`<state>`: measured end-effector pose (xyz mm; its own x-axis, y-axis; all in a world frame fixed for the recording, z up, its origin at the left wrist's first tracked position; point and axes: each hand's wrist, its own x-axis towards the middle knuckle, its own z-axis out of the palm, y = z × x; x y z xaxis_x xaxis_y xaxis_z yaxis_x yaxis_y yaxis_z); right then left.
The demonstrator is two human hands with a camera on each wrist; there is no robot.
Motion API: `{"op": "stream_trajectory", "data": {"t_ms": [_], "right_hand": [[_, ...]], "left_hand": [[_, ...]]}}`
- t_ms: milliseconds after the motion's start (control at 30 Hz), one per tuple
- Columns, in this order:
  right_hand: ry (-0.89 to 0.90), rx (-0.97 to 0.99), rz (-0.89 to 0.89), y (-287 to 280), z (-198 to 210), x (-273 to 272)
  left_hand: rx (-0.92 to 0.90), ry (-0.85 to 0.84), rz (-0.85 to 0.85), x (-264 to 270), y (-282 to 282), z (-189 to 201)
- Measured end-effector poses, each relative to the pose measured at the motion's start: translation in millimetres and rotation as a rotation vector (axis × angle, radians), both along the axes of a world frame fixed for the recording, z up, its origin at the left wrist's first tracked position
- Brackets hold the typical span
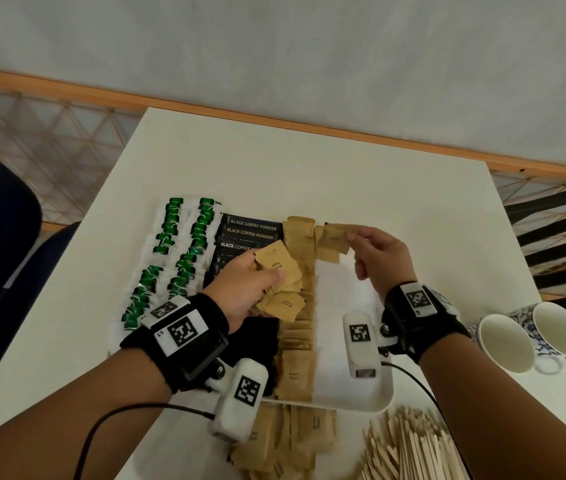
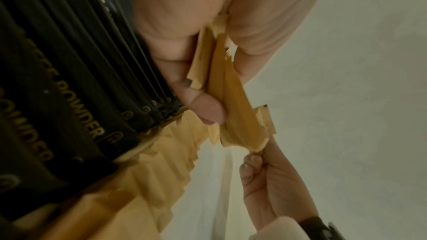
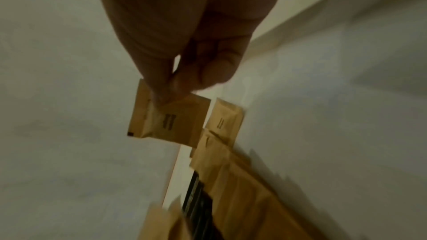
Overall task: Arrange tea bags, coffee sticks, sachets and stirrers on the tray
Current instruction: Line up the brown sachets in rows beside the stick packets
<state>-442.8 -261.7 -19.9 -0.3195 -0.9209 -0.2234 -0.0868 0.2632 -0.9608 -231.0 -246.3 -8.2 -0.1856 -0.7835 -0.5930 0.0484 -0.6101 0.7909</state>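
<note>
Her left hand (image 1: 250, 282) clutched a fan of brown paper sugar sachets (image 1: 279, 271); her right hand (image 1: 381, 254) pinched one brown sachet (image 1: 335, 239) above the white plastic tray (image 1: 361, 396).

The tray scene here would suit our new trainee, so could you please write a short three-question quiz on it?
1. True or false: the wooden stirrers already lie on the tray.
2. What does the right hand pinch?
3. The left hand grips: A) a bunch of sugar sachets B) coffee sticks C) tea bags

Key: 1 false, they lie on the table in front of the tray; 2 a single brown sachet; 3 A.
</note>
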Motion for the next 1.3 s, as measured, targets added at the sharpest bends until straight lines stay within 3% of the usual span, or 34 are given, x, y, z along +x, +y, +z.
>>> {"op": "stream_trajectory", "data": {"t_ms": [100,267,533,667,933,1300], "right_hand": [[-0.107,-0.036,0.167,14.9,10.4,11.6],[-0.004,0.008,0.331,34.0,7.5,19.0],[-0.139,0.014,0.075,22.8,-0.1,13.1],[0.029,0.088,-0.066,9.7,-20.5,-5.2],[0.376,0.147,0.040,-8.5,-38.6,-1.1],[0.470,0.166,0.071,-16.8,-41.2,0.2]], "left_hand": [[0.000,0.005,0.004,-4.9,1.3,2.9],[0.002,0.043,0.016,-10.3,3.6,6.6],[0.006,0.029,-0.021,-10.9,7.8,7.4],[0.022,0.056,-0.006,-3.8,4.1,5.9],[0.085,0.064,-0.011,4.7,-2.3,0.6],[0.075,0.039,-0.037,3.7,-3.9,-1.2]]}}
